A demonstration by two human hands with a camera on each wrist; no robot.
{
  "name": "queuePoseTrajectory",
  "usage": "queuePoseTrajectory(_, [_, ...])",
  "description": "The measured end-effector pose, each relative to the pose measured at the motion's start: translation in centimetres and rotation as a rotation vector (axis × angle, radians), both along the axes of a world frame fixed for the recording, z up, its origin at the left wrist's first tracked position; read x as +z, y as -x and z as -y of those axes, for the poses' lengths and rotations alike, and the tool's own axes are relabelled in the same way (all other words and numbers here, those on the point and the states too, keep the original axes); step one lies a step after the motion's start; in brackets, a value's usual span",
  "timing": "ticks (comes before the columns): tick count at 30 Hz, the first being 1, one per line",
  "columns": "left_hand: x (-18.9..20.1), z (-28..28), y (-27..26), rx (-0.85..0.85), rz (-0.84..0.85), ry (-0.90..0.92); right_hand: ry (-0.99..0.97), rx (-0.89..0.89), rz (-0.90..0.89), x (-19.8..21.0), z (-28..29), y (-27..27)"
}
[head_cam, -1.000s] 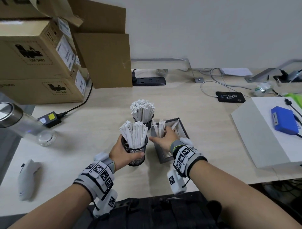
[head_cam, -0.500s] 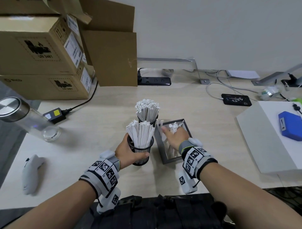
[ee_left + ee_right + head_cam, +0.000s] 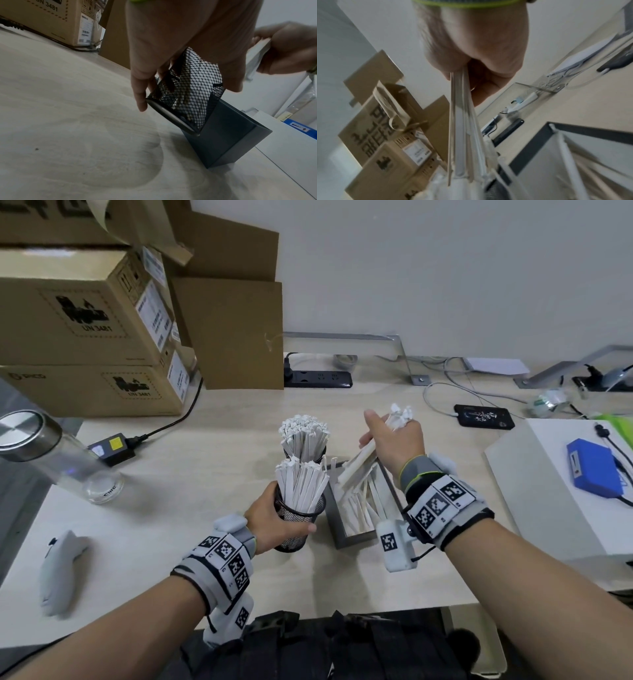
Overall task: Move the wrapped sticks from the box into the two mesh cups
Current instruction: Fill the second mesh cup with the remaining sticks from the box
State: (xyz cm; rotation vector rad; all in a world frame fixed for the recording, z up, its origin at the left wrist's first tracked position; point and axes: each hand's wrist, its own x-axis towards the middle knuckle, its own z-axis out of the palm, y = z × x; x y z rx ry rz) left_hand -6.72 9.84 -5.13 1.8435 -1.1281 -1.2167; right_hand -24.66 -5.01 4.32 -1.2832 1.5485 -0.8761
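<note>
My left hand [image 3: 274,522] grips the near black mesh cup [image 3: 298,518], tilted toward the box and packed with white wrapped sticks [image 3: 301,484]; the left wrist view shows the cup [image 3: 187,92] lifted on one edge against the box [image 3: 228,142]. A second mesh cup [image 3: 305,451] full of sticks stands just behind it. The dark grey box [image 3: 359,539] to the right still holds loose sticks [image 3: 363,505]. My right hand [image 3: 394,440] holds a bundle of wrapped sticks [image 3: 359,467] above the box; in the right wrist view the bundle [image 3: 464,121] hangs down from the hand [image 3: 471,56].
Cardboard boxes [image 3: 85,337] are stacked at the back left, with a power strip [image 3: 318,379] beside them. A glass bottle [image 3: 51,453] and adapter [image 3: 113,446] lie left. A white box [image 3: 548,491] carrying a blue device [image 3: 592,470] stands right; a phone [image 3: 484,416] behind.
My right hand has gathered a bundle of sticks in the box and lifted it up and back. My left hand keeps holding the near cup, now tilted.
</note>
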Motion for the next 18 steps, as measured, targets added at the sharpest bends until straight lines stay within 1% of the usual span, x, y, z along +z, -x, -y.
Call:
queuePoseTrajectory(1, [0.0, 0.0, 0.1, -0.007, 0.001, -0.002, 0.002, -0.003, 0.077, 0.7, -0.2, -0.4])
queuePoseTrajectory(3, [0.1, 0.1, 0.3, -0.023, -0.006, 0.000, 0.010, 0.018, 0.173, 1.6, -0.9, -1.4])
queuePoseTrajectory(5, [0.4, 0.1, 0.6, -0.037, -0.018, 0.015, 0.015, 0.059, 0.191, 2.2, -2.0, -2.1])
queuePoseTrajectory(8, [0.8, 0.2, 1.0, -0.044, -0.044, 0.052, 0.018, 0.121, 0.093, 2.1, -3.7, -2.9])
queuePoseTrajectory(11, [1.3, 0.5, 1.3, -0.034, -0.066, 0.083, -0.039, 0.171, -0.056, 0.2, -4.9, -3.8])
queuePoseTrajectory(13, [1.5, 0.6, 1.3, -0.017, -0.087, 0.097, -0.076, 0.275, -0.110, -0.8, -6.0, -4.2])
queuePoseTrajectory(14, [1.5, 0.6, 1.3, -0.009, -0.091, 0.096, -0.050, 0.344, -0.112, -1.3, -6.4, -4.4])
queuePoseTrajectory(16, [1.4, 0.6, 1.0, 0.011, -0.061, 0.089, 0.085, 0.423, -0.136, -1.4, -7.2, -4.5])
queuePoseTrajectory(18, [1.3, 0.3, 0.7, 0.014, -0.033, 0.099, 0.298, 0.382, -0.179, -1.5, -6.8, -4.3])
